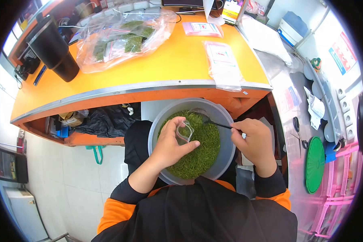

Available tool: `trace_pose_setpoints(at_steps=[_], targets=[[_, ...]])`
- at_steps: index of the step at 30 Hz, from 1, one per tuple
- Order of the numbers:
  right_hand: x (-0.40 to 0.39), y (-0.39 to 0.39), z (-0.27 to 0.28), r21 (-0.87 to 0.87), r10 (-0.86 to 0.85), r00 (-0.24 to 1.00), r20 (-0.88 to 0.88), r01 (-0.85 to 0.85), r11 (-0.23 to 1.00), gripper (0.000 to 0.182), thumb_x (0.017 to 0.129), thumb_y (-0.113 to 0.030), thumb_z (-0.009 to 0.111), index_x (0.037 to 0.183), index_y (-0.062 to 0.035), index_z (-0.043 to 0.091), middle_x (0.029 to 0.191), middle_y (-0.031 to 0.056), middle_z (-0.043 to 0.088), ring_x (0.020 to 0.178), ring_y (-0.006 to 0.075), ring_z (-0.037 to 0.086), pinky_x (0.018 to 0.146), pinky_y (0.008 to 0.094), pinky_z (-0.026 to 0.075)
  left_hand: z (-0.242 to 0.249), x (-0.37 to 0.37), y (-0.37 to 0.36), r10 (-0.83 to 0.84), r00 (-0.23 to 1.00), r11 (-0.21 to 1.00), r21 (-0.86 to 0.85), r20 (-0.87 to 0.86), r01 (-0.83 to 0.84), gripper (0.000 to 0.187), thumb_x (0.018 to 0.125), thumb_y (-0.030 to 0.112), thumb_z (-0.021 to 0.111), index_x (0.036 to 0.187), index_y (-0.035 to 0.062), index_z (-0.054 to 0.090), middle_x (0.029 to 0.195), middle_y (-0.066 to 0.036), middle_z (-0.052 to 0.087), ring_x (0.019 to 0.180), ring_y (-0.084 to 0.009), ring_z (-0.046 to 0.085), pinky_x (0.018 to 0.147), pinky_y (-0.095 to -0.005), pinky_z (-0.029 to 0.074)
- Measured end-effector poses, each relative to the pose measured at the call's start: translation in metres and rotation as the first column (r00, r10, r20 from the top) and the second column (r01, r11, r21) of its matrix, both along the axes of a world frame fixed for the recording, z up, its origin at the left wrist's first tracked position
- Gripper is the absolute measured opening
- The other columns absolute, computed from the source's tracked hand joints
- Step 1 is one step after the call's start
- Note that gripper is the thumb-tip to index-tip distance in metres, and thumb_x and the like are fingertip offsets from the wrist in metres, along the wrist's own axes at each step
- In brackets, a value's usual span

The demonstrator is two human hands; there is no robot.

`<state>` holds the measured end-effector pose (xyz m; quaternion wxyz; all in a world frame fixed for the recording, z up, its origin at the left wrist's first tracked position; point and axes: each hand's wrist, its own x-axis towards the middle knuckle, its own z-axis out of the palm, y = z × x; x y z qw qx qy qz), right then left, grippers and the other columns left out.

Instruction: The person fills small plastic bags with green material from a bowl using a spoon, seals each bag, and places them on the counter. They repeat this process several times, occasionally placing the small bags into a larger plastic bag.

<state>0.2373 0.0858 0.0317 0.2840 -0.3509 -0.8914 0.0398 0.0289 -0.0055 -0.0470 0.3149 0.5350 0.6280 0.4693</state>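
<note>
Holds a small clear pouch [184, 135] in the left hand [170, 142], at the centre of the frame, with thumb and fingers curved around its spread mouth. Grips a thin black-handled utensil [221, 124] in the right hand [253, 139], just right of centre, with fingers closed on the near end and the far end pointing left toward the pouch. Cannot clearly make out the utensil's tip. Below both hands, also at centre, shredded green matter [201, 157] in a round grey tub [228, 151].

Across the upper middle, a yellow desk [149, 76] with a metal edge. On it, at upper left, a black tumbler [56, 52] and, to its right, a large clear bag [163, 28] around green-filled packets [134, 42]. Toward upper right on the desk, flat printed pouches [223, 60] in two separate groups, the lower partly over the edge. At far right, a green disc [314, 165] on a metal counter [295, 173], with scissors [297, 125] just above and a pink rack [345, 173] beside. At lower left, pale floor tiles [68, 173].
</note>
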Motion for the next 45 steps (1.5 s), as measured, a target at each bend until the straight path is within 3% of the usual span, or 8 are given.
trace_pose_setpoints(at_steps=[10, 19, 21, 26, 34, 40, 43, 45], targets=[[-0.042, -0.025, -0.033, -0.194, 0.317, 0.926, -0.206, -0.356, 0.914, 0.016, 0.074, -0.019, 0.068, 0.089, -0.0126, 0.066, 0.079, 0.0053, 0.061, 0.069, 0.0240, 0.061, 0.060, 0.0350, 0.047, -0.005, 0.016, -0.003, 0.244, 0.858, 0.906, 0.423, -0.452, -0.035, 0.075, 0.063, 0.021, 0.079, 0.123, 0.0020, 0.039, 0.115, -0.018, 0.047, 0.113, -0.0360, 0.044, 0.100, -0.0473, 0.030], [-0.040, -0.019, -0.048, -0.178, 0.353, 0.922, -0.157, -0.378, 0.909, 0.006, 0.081, -0.012, 0.059, 0.086, -0.0080, 0.058, 0.080, 0.0069, 0.060, 0.068, 0.0272, 0.059, 0.063, 0.0391, 0.045, 0.034, -0.023, 0.008, -0.348, 0.935, 0.937, -0.051, -0.072, 0.345, 0.070, 0.069, 0.019, 0.076, 0.130, 0.0057, 0.044, 0.094, -0.013, 0.063, 0.084, -0.0269, 0.063, 0.077, -0.0353, 0.048], [-0.040, -0.022, -0.043, -0.301, 0.329, 0.904, -0.275, -0.406, 0.863, 0.006, 0.083, -0.011, 0.057, 0.087, -0.0065, 0.056, 0.079, 0.0083, 0.059, 0.068, 0.0281, 0.059, 0.063, 0.0389, 0.045, 0.047, -0.026, 0.010, -0.330, 0.928, 0.944, -0.038, -0.173, 0.328, 0.029, 0.076, 0.019, 0.070, 0.099, 0.0040, 0.063, 0.070, -0.011, 0.062, 0.067, -0.0259, 0.062, 0.060, -0.0336, 0.047], [-0.032, -0.020, -0.044, -0.452, 0.208, 0.839, -0.503, -0.461, 0.763, 0.004, 0.085, -0.008, 0.052, 0.088, -0.0043, 0.053, 0.076, 0.0122, 0.056, 0.068, 0.0311, 0.056, 0.061, 0.0379, 0.044, 0.057, -0.034, 0.005, -0.396, 0.890, 0.918, -0.095, -0.227, 0.384, 0.020, 0.083, 0.021, 0.063, 0.076, 0.0027, 0.066, 0.067, -0.013, 0.060, 0.064, -0.0294, 0.059, 0.058, -0.0361, 0.046], [-0.046, -0.015, -0.040, -0.360, 0.440, 0.840, -0.317, -0.536, 0.764, 0.011, 0.081, -0.003, 0.055, 0.091, -0.0045, 0.053, 0.074, 0.0119, 0.056, 0.067, 0.0306, 0.056, 0.060, 0.0380, 0.044, 0.046, -0.022, 0.005, -0.451, 0.841, 0.885, -0.029, -0.299, 0.465, 0.016, 0.083, 0.018, 0.062, 0.091, 0.0051, 0.066, 0.077, -0.012, 0.061, 0.078, -0.0302, 0.059, 0.066, -0.0373, 0.047], [-0.043, 0.018, -0.012, 0.063, 0.281, 0.916, -0.287, -0.275, 0.959, 0.032, 0.074, -0.006, 0.062, 0.105, -0.0044, 0.054, 0.098, 0.0119, 0.057, 0.091, 0.0315, 0.053, 0.083, 0.0425, 0.040, 0.076, -0.038, 0.005, -0.145, 0.863, 0.935, 0.220, -0.483, 0.280, 0.013, 0.082, 0.018, 0.063, 0.088, 0.0079, 0.068, 0.075, -0.011, 0.064, 0.072, -0.0303, 0.061, 0.065, -0.0369, 0.049], [-0.040, 0.050, -0.016, 0.235, 0.004, 0.978, -0.207, 0.045, 0.971, 0.033, 0.072, -0.011, 0.065, 0.105, -0.0070, 0.059, 0.099, 0.0078, 0.058, 0.098, 0.0272, 0.052, 0.085, 0.0422, 0.037, 0.105, -0.072, 0.025, 0.358, 0.912, 0.901, 0.332, -0.200, -0.281, 0.020, 0.086, 0.021, 0.058, 0.087, 0.0036, 0.068, 0.063, -0.011, 0.060, 0.058, -0.0159, 0.059, 0.056, -0.0307, 0.045], [-0.038, 0.068, -0.023, 0.300, -0.068, 0.993, -0.093, 0.093, 0.949, 0.029, 0.071, -0.012, 0.065, 0.099, -0.0060, 0.061, 0.094, 0.0063, 0.058, 0.092, 0.0253, 0.052, 0.079, 0.0410, 0.038, 0.135, -0.112, 0.046, 0.662, 0.692, 0.722, 0.494, -0.289, -0.485, 0.026, 0.085, 0.022, 0.062, 0.102, 0.0020, 0.065, 0.055, -0.007, 0.051, 0.049, -0.0155, 0.042, 0.048, -0.0309, 0.035]])
